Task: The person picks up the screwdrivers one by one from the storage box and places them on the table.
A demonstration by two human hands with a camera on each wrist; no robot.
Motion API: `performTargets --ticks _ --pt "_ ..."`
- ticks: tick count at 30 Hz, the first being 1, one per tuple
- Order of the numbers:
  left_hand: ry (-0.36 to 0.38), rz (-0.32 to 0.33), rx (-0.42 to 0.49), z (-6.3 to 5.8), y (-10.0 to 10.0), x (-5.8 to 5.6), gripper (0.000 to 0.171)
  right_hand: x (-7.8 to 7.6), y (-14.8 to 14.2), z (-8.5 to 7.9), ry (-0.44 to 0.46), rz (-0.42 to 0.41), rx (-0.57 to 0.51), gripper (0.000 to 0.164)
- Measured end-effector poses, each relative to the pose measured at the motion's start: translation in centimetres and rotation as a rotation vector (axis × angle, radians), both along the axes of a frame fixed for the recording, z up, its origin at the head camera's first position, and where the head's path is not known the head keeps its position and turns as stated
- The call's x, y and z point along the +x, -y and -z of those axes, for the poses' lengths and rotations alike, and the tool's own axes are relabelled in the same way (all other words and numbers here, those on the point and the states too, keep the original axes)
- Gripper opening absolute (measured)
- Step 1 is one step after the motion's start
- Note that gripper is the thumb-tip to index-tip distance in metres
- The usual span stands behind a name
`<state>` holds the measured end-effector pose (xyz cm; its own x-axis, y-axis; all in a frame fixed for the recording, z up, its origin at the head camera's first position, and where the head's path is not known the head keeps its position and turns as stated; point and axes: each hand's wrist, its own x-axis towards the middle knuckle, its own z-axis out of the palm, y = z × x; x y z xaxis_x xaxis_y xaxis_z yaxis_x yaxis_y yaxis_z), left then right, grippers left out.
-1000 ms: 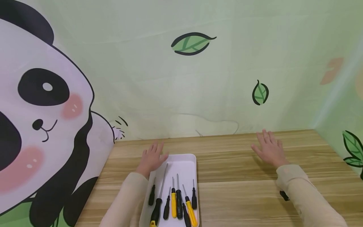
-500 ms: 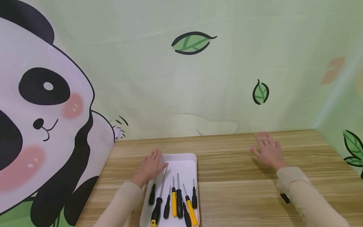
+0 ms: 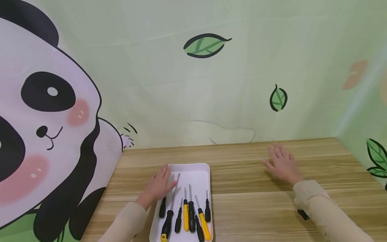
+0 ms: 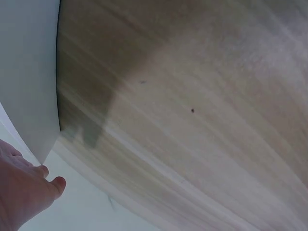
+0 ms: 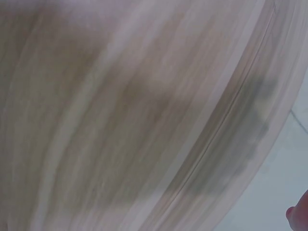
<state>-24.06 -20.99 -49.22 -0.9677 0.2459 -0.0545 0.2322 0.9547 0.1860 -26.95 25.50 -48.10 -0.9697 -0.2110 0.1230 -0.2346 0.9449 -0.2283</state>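
Note:
My left hand (image 3: 158, 185) is at the upper left rim of a white tray (image 3: 196, 169), palm down with straight fingers, and grips nothing. Several screwdrivers lie in the tray, shafts pointing away from me. Among them are a large black one (image 3: 167, 224) with a yellow handle end, a yellow-handled one (image 3: 185, 216), another yellow one (image 3: 204, 227) and a small black one (image 3: 207, 211). The left hand partly covers a short black screwdriver (image 3: 162, 208). My right hand (image 3: 282, 164) hovers over the far right of the table, fingers extended, holding nothing. Only a fingertip (image 5: 299, 214) shows in the right wrist view.
The wooden table (image 3: 248, 208) ends at a pale green wall sheet (image 3: 151, 84) printed with leaves and a large panda (image 3: 54, 134) at left. A second wall panel (image 3: 369, 111) borders the right side. A small black object (image 3: 303, 214) shows under the right sleeve.
My left hand has drawn back toward me and slightly left along the tray's left side. The right hand has shifted slightly nearer and left. The screwdrivers stay in place.

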Motion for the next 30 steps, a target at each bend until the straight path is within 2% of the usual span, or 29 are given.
performTargets --ticks 4,10,18,30 --pt "-0.002 0.002 0.029 0.2 0.1 0.3 0.073 0.1 0.5 0.2 0.001 -0.010 -0.006 0.071" --pt "-0.028 0.009 0.028 0.8 0.2 0.8 0.072 0.4 1.3 0.4 -0.024 -0.036 -0.002 0.069" --pt "-0.032 -0.006 0.021 1.7 0.2 1.1 0.074 0.9 2.3 0.6 -0.005 -0.052 -0.033 0.067" --pt "-0.056 0.006 0.020 1.6 0.1 1.4 0.074 1.5 3.9 1.2 -0.031 -0.090 -0.055 0.066"
